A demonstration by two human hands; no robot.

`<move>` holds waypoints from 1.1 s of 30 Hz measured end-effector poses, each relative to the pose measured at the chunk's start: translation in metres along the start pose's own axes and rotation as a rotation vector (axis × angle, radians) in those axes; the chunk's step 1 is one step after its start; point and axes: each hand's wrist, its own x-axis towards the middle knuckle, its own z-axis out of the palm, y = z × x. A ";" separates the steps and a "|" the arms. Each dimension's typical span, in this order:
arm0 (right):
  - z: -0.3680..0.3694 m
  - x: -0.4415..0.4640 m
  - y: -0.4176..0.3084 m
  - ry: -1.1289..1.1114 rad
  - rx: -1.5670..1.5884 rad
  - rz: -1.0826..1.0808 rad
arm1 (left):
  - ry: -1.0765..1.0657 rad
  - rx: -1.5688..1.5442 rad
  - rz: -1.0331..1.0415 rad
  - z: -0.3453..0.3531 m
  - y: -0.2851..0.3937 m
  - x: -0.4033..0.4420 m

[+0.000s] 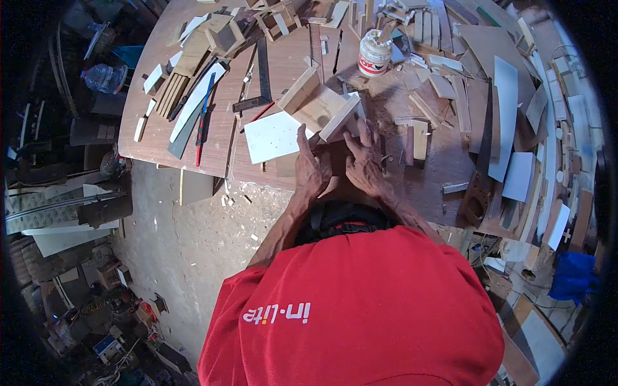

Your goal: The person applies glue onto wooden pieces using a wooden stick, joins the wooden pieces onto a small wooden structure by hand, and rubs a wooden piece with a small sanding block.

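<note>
A small wooden assembly (322, 108) rests at the table's near side, made of a flat base board with an upright strip at each of two opposite ends. My left hand (313, 168) is by its near left corner, fingers stretched out and apart. My right hand (364, 161) lies just right of the near strip, with fingers also extended and spread. Whether the fingertips touch the wood I cannot tell. Beside my left hand lies a white rectangular sheet (273, 137) with small specks. A metal try square (262, 77) is beyond it, near a red pencil (265, 108).
A white glue jar (374, 54) with a stick in it stands beyond the assembly. A handsaw (479, 167) lies at the right among boards and offcuts. Left are stacked wood strips (177, 93) and a blue and red pencil (205, 106). Debris litters the concrete floor (187, 238).
</note>
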 end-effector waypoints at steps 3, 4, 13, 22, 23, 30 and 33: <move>-0.009 -0.006 -0.011 -0.019 0.002 -0.056 | -0.004 -0.023 0.018 0.000 -0.002 0.000; -0.013 -0.005 -0.010 -0.017 0.002 -0.053 | -0.002 -0.029 0.047 0.000 -0.004 0.002; -0.014 0.041 0.053 0.181 0.244 0.148 | 0.071 0.080 0.080 0.006 -0.003 0.012; -0.011 0.075 0.094 -0.063 0.293 -0.055 | 0.177 0.098 0.156 0.013 -0.004 0.013; -0.002 0.077 0.105 -0.065 0.272 -0.083 | 0.180 0.098 0.156 0.013 -0.005 0.013; -0.008 0.077 0.103 -0.105 0.379 -0.057 | 0.194 0.113 0.156 0.015 -0.005 0.013; -0.010 0.077 0.101 -0.186 0.279 0.043 | 0.205 0.101 0.155 0.016 -0.004 0.013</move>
